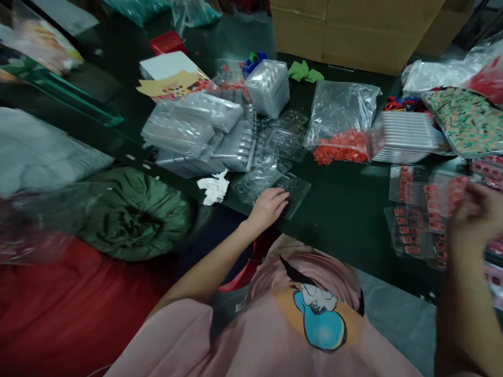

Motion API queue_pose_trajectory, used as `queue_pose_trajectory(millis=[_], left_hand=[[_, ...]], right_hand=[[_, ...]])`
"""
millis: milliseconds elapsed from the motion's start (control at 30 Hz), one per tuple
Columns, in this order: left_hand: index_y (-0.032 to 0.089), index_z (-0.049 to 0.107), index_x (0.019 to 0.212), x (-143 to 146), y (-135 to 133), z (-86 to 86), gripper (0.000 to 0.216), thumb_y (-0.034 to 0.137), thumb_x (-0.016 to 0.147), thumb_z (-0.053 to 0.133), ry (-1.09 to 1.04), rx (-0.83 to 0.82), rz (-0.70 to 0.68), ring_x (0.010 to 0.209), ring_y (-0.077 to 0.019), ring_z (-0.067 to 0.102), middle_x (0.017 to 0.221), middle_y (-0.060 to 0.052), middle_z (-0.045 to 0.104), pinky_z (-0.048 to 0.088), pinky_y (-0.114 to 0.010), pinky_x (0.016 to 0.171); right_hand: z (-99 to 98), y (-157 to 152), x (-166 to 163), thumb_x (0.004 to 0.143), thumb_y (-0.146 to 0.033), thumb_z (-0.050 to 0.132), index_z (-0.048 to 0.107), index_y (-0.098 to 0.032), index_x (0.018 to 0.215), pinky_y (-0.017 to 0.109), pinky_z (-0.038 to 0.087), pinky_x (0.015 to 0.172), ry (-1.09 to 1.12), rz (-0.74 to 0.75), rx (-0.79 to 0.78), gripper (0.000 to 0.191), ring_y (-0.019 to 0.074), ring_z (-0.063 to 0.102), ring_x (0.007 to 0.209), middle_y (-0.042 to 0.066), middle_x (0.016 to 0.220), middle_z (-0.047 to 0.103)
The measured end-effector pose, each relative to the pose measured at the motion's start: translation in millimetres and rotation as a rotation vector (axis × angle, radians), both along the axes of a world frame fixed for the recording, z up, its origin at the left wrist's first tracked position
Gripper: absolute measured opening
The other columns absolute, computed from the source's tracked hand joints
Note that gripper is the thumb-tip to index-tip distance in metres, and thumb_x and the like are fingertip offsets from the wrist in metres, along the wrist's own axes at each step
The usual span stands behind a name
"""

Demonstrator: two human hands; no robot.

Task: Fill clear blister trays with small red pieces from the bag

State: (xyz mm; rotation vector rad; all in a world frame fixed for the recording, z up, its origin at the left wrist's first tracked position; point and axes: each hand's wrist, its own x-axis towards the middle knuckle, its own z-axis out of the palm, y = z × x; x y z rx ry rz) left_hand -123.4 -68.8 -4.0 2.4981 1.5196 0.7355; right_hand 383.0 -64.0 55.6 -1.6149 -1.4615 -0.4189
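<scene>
My left hand [269,206] rests fingers-down on a clear plastic blister tray [295,192] at the near edge of the dark green table [341,199], its fingers slightly curled on the tray. My right hand [477,214] is at the right edge of view, blurred by motion, with fingers curled above clear trays filled with red pieces [416,209]. Whether it holds anything is hidden by the blur. A clear bag of loose red pieces [340,125] lies between the two hands, further back.
Stacks of empty clear trays [196,131] lie at centre left, with a crumpled white tissue [214,188] near them. A stack of white trays [404,136], printed bags [467,120] and cardboard boxes [353,31] stand at the back right. A green cloth bundle [133,214] sits left.
</scene>
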Motion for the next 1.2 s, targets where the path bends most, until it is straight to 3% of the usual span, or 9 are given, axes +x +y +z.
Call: queue_pose_trajectory(millis=[100,167,267,367,533,700,833,1000,1200], left_hand=[[0.021,0.069,0.113,24.4,-18.4,-11.1,0.027,0.030,0.091,0.057,0.109,-0.046,-0.035,0.123,-0.0315,0.053,0.118,-0.013,0.067,0.038,-0.055,0.104],[0.021,0.068,0.117,46.3,-28.1,-15.1,0.030,0.032,0.093,0.055,0.151,-0.068,-0.019,0.128,-0.0326,0.050,0.123,-0.013,0.066,0.030,-0.060,0.109],[0.021,0.063,0.126,82.0,-34.7,-14.8,0.039,0.040,0.093,0.054,0.162,-0.113,-0.006,0.130,-0.0338,0.047,0.133,-0.015,0.061,0.029,-0.061,0.107],[0.024,0.061,0.127,107.3,-33.6,-11.0,0.041,0.044,0.092,0.053,0.146,-0.156,-0.025,0.131,-0.0344,0.046,0.134,-0.013,0.060,0.025,-0.066,0.107],[0.027,0.055,0.135,96.1,-23.9,-9.5,0.046,0.044,0.091,0.055,0.076,-0.146,-0.031,0.137,-0.0347,0.041,0.142,-0.014,0.053,0.020,-0.066,0.110],[0.023,0.054,0.137,58.4,-10.2,-17.2,0.049,0.039,0.091,0.057,0.026,-0.141,-0.077,0.135,-0.0320,0.044,0.147,-0.017,0.047,0.032,-0.052,0.109],[0.023,0.060,0.129,54.4,-8.2,-20.7,0.041,0.037,0.091,0.057,0.006,-0.127,-0.009,0.131,-0.0336,0.048,0.138,-0.016,0.057,0.032,-0.055,0.106],[0.023,0.066,0.119,71.3,4.1,-10.5,0.031,0.035,0.092,0.055,-0.034,-0.058,-0.033,0.120,-0.0321,0.055,0.124,-0.013,0.066,0.038,-0.053,0.099],[0.015,0.066,0.118,95.4,75.9,-0.3,0.031,0.020,0.092,0.051,-0.252,-0.104,-0.022,0.114,-0.0247,0.059,0.122,-0.014,0.065,0.045,-0.042,0.101]], right_hand=[[-4.1,2.4,-111.1,0.093,-0.026,0.050,0.069,-0.023,0.114,0.046,0.055,0.087,-0.019,0.534,-0.328,0.029,0.0260,0.067,0.096,0.012,0.103,0.072],[-18.5,11.4,-170.6,0.094,-0.023,0.048,0.068,-0.023,0.111,0.042,0.055,0.090,0.037,0.740,-0.415,0.027,0.0226,0.066,0.100,0.010,0.105,0.070],[-44.3,33.4,-230.7,0.094,-0.018,0.047,0.068,-0.020,0.112,0.040,0.052,0.095,0.038,0.889,-0.519,0.027,0.0218,0.062,0.107,0.010,0.110,0.068],[-62.3,56.6,-260.9,0.090,-0.014,0.051,0.067,-0.019,0.115,0.045,0.050,0.097,-0.063,0.848,-0.689,0.030,0.0260,0.057,0.116,0.012,0.124,0.064],[-72.6,77.3,-258.3,0.087,-0.010,0.053,0.070,-0.018,0.108,0.051,0.049,0.094,-0.157,0.737,-0.795,0.028,0.0302,0.056,0.114,0.015,0.125,0.063],[-73.0,66.2,-220.1,0.087,-0.009,0.052,0.071,-0.020,0.098,0.050,0.049,0.094,-0.079,0.929,-0.705,0.025,0.0276,0.059,0.108,0.014,0.112,0.067],[-62.9,65.4,-204.6,0.088,-0.013,0.052,0.070,-0.022,0.093,0.045,0.050,0.090,-0.011,1.049,-0.702,0.021,0.0245,0.061,0.098,0.010,0.100,0.069],[-60.3,121.7,-213.9,0.085,-0.009,0.050,0.067,-0.019,0.103,0.039,0.048,0.094,0.035,0.795,-0.623,0.027,0.0234,0.061,0.100,0.010,0.105,0.066],[-74.5,166.8,-225.3,0.076,-0.005,0.055,0.066,-0.016,0.097,0.041,0.047,0.091,0.040,0.678,-0.684,0.026,0.0242,0.060,0.093,0.011,0.099,0.067]])
